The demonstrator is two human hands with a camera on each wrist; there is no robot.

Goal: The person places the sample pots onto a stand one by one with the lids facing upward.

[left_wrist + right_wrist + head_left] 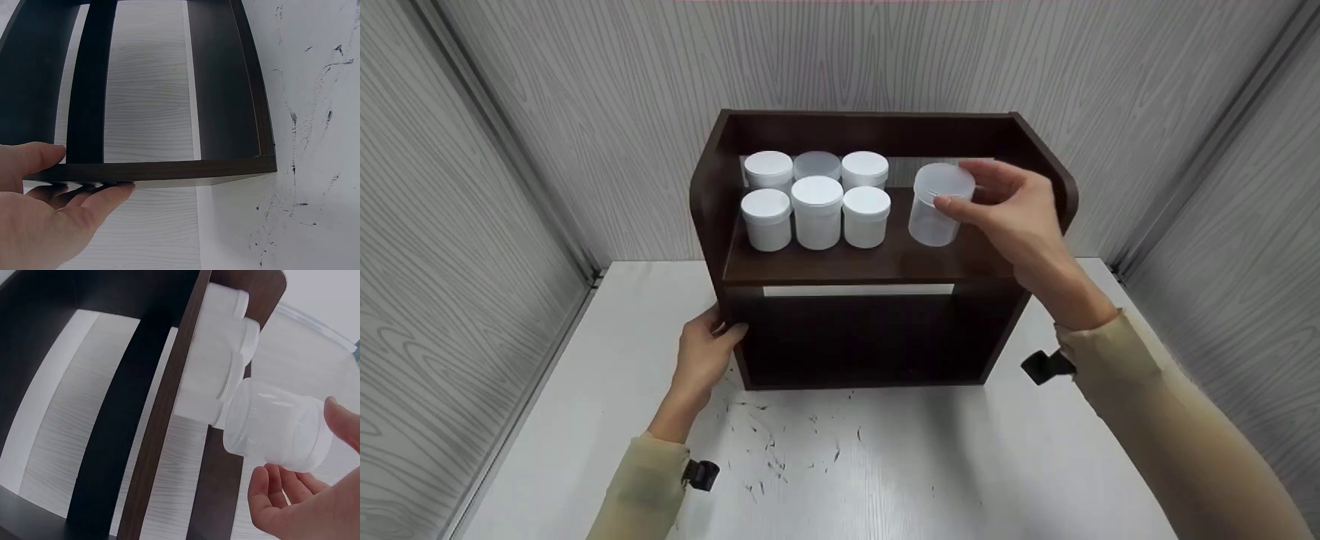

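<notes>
My right hand [1020,217] holds a translucent plastic jar [934,221] near its lid, thumb on one side and fingers on the other. The jar is over the right part of the upper board of a dark brown wooden shelf [840,271]; in the right wrist view the jar [270,422] is between the thumb and curled fingers. My left hand [706,352] grips the shelf's left side panel [180,169], thumb on the inner side and fingers on the outer. Left of the held jar, several white-lidded jars [817,217] stand in two rows; a translucent-lidded one [817,165] is in the back row.
The shelf stands on a white table [840,465] with dark scuff marks in front. Its lower compartment [855,337] has an open front. Grey wood-grain panels [885,60] enclose the table at the back and both sides.
</notes>
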